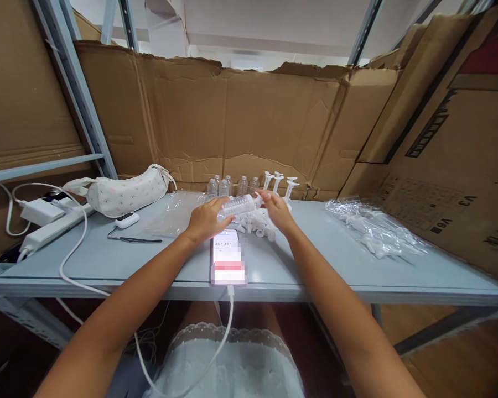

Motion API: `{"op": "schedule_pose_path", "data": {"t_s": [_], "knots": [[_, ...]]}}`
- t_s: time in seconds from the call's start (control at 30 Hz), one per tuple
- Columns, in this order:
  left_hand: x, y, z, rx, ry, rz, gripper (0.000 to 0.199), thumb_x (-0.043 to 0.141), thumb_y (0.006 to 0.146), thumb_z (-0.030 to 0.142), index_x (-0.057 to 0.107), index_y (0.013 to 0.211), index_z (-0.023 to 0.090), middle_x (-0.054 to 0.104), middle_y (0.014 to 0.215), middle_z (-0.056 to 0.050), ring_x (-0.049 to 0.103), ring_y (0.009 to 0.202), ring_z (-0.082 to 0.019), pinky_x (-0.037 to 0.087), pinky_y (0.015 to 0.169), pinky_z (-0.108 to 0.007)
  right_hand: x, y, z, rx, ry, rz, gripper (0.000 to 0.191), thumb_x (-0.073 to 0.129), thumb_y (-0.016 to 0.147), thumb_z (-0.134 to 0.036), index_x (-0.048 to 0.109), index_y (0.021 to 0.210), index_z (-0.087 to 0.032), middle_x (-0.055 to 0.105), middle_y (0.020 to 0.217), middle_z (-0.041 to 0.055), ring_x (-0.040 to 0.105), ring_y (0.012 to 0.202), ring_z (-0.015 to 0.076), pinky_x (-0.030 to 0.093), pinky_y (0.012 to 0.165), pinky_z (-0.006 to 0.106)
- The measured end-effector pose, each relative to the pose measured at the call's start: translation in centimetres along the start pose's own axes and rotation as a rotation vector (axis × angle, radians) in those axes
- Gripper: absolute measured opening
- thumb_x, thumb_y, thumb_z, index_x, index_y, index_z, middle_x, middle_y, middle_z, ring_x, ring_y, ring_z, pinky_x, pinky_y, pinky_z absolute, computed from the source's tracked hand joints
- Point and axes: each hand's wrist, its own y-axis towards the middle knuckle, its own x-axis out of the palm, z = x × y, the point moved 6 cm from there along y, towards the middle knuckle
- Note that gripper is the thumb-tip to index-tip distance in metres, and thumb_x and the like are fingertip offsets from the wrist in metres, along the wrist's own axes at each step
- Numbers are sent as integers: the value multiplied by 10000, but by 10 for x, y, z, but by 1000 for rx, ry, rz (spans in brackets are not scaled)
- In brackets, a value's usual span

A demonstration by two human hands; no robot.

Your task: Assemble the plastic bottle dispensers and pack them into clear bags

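A clear ribbed plastic bottle (237, 206) lies sideways in the air above the table, its neck toward the right. Around its base end my left hand (207, 220) is closed. The fingers of my right hand (276, 209) pinch at the neck end; whether a small white cap sits between them is hard to make out. Under the bottle spreads a pile of small white caps (259, 224). Behind it stand several clear bottles (223, 188) upright, and white pump tops (278, 181) stand to their right.
A phone (228, 257) with a cable lies at the table's front edge. On the left are a white pouch (126, 193), a small white device (127, 220), a power strip (53, 229) and a flat plastic bag (170, 215). A bag of clear-wrapped parts (377, 229) lies right. Cardboard (240, 121) walls the back.
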Motion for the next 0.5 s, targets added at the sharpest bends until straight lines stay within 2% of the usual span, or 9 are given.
{"op": "schedule_pose_path", "data": {"t_s": [0.1,0.27,0.43,0.5], "knots": [[4,-1,0,28,44,-15,506,602,819,443,550,1282,245,640,1274,-64,594,1142,-274,458,925,-359,13,-6,11,88,-61,-91,574,545,772,-718,641,1032,-214,602,722,-3,586,647,143,515,649,309],[1,1,-2,42,61,-14,493,593,835,436,546,1290,254,633,1283,-60,583,1164,-265,443,960,-354,17,-11,6,101,-88,-137,507,674,701,-655,573,925,-212,571,684,-40,560,551,117,441,552,268],[-11,8,-12,11,55,-71,661,638,792,478,470,1386,242,640,1251,-95,579,1155,-298,424,983,-393,10,-7,0,50,-138,-47,380,669,740,-568,501,811,-234,530,602,-61,538,527,121,406,537,268],[-14,11,-25,-27,97,-133,602,642,775,470,545,1320,232,655,1225,-106,569,1168,-323,408,999,-424,1,-3,1,41,-141,36,340,652,763,-536,487,812,-243,514,578,-68,532,521,125,399,535,270]]}}
